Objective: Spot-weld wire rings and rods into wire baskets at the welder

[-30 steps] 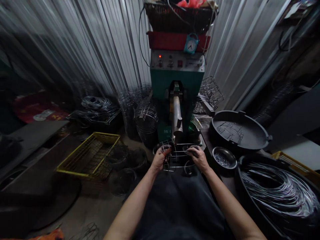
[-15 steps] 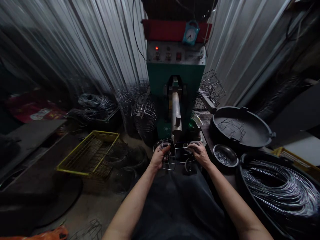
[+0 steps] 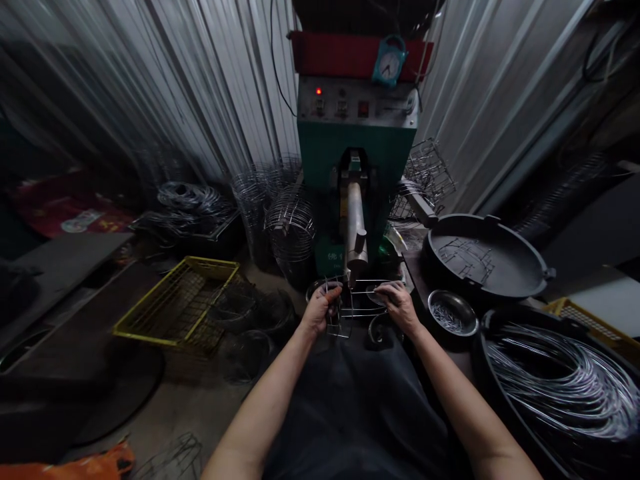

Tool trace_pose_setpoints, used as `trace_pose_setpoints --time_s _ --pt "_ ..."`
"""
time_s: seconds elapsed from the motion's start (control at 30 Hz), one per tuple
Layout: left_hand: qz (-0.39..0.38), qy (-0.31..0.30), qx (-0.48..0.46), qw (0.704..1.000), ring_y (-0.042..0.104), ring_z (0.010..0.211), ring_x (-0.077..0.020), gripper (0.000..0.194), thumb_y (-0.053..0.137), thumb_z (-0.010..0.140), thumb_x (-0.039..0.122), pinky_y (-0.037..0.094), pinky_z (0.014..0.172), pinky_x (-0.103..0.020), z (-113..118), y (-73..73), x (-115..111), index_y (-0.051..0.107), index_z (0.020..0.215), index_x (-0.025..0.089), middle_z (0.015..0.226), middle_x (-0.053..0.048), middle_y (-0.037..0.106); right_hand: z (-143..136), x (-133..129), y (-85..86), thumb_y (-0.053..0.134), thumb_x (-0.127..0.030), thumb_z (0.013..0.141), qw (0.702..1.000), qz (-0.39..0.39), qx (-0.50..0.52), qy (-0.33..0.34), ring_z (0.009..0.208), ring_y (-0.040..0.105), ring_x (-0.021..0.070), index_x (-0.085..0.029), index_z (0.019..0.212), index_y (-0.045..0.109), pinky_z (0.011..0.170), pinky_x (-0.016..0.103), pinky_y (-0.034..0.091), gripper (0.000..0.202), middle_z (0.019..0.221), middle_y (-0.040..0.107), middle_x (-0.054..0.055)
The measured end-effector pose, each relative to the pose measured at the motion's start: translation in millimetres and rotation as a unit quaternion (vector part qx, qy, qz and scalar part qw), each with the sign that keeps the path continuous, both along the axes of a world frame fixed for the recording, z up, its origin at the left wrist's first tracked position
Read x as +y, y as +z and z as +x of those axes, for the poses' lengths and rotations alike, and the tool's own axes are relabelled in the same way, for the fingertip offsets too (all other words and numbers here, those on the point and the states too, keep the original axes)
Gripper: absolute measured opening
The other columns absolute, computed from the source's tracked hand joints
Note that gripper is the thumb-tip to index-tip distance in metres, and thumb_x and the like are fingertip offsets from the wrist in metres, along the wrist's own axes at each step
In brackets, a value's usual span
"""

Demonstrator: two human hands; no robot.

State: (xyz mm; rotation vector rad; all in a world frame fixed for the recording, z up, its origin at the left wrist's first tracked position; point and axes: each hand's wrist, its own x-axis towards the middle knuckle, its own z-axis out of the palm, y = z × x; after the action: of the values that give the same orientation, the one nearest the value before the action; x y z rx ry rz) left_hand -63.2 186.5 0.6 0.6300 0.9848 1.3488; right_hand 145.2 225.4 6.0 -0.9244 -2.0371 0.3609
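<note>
The fingers (image 3: 334,292) of the left hand (image 3: 317,309) are curled closed around one end of a wire frame (image 3: 364,313); those of the right hand (image 3: 400,305) pinch its other end, nearly together. The frame spans the gap between them, beneath the metal arm (image 3: 356,220) of a green machine (image 3: 320,150). Right of the right fingers sits a small bowl (image 3: 469,333); well left of the left fingers, a yellow basket (image 3: 145,341).
</note>
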Motion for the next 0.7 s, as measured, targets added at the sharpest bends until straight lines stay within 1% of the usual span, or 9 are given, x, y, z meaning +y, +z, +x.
trace_pose_setpoints --time_s 0.2,0.37,0.7 --pt "-0.004 -0.015 -0.012 1.000 0.033 0.031 -0.0014 0.039 0.071 0.056 0.035 0.017 0.033 -0.015 -1.9 -1.7 4.2 0.055 0.086 0.016 0.050 0.006 0.050 -2.3 0.8 2.6 0.051 -0.027 0.082 1.000 -0.010 -0.005 -0.008 0.081 0.050 0.0200 -0.023 0.082 0.062 0.073 0.035 0.042 0.012 0.080 0.061 0.004" --pt "-0.002 -0.023 0.000 1.000 0.030 0.029 -0.0011 0.039 0.070 0.058 0.035 0.015 0.033 -0.015 -2.9 -0.4 8.5 0.054 0.088 0.015 0.047 0.006 0.050 -2.6 3.1 4.4 0.051 -0.027 0.082 1.000 -0.014 -0.004 -0.009 0.079 0.050 0.0199 -0.023 0.081 0.062 0.072 0.034 0.042 0.012 0.078 0.062 0.003" --pt "-0.011 -0.026 -0.004 1.000 0.031 0.030 -0.0007 0.039 0.071 0.058 0.034 0.019 0.033 -0.014 -3.7 1.5 15.6 0.055 0.088 0.015 0.048 0.005 0.052 -2.4 7.8 3.3 0.052 -0.025 0.080 1.000 -0.015 0.005 -0.018 0.080 0.049 0.0197 -0.023 0.080 0.063 0.073 0.034 0.041 0.011 0.079 0.062 0.003"
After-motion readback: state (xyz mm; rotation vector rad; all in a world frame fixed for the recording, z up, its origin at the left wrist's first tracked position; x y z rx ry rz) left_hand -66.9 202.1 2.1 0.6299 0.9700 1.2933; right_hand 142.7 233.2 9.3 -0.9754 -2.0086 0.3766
